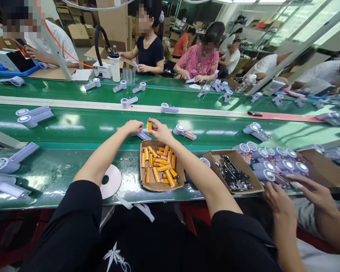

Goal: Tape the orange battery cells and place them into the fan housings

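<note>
My right hand [160, 130] pinches an orange cylindrical battery [149, 126] upright between thumb and fingers, above the green belt. Just left of it, my left hand [133, 127] is closed with its fingertips together; what they grip is too small to make out. A lavender handheld-fan body [143, 135] shows partly from under my left hand, the rest of it hidden. Below my hands stands a cardboard box [141, 180] of loose orange batteries [160, 163]. To the right of my right hand lies another lavender fan [184, 132] with something orange in its handle.
A white tape roll [112, 182] lies left of the battery box. On the right are a carton of small metal parts [234, 174], rows of fan bodies [272, 158] and a co-worker's hands [297, 200]. More fans [35, 115] rest along the belt; several people sit opposite.
</note>
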Motion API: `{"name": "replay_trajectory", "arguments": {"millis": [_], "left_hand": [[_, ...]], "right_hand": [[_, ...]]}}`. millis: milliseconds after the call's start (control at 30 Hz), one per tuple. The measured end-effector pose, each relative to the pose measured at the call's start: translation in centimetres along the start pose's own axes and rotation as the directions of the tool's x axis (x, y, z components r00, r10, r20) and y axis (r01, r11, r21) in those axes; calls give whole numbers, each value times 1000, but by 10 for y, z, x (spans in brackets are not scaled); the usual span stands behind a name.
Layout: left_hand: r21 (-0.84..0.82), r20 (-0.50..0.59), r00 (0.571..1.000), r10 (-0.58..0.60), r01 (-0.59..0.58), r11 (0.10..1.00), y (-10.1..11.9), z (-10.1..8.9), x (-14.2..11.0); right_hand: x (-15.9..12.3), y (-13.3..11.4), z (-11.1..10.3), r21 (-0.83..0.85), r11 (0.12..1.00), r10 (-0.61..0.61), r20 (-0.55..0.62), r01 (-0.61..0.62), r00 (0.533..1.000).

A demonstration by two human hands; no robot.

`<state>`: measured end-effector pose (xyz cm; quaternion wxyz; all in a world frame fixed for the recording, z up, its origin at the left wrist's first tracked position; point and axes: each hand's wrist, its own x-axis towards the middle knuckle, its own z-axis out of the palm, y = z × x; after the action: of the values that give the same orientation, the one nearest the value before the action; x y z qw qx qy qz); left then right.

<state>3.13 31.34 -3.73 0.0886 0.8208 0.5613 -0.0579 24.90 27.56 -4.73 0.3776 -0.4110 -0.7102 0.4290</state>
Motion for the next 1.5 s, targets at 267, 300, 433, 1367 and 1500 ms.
{"name": "replay_trajectory", "arguments": {"millis": [267,300,433,1367,1500], "left_hand": [[-29,-93,995,-22,19,999,6,17,14],[-35,-96,995,-22,19,999,6,18,16],[-53,-93,996,-10,5,999,7,20,24],[-197,-136,986,-93,65,978,31,27,38],[-226,-137,986,-97,65,972,37,33,47]], "right_hand": [[18,27,0,-305,952,27,30,-16,999],[17,30,-1,-330,944,34,47,-16,998],[11,37,-1,-460,888,70,95,-19,993],[34,-20,-5,-927,319,312,298,196,902],[21,-13,-15,-938,312,311,252,152,917]]}}
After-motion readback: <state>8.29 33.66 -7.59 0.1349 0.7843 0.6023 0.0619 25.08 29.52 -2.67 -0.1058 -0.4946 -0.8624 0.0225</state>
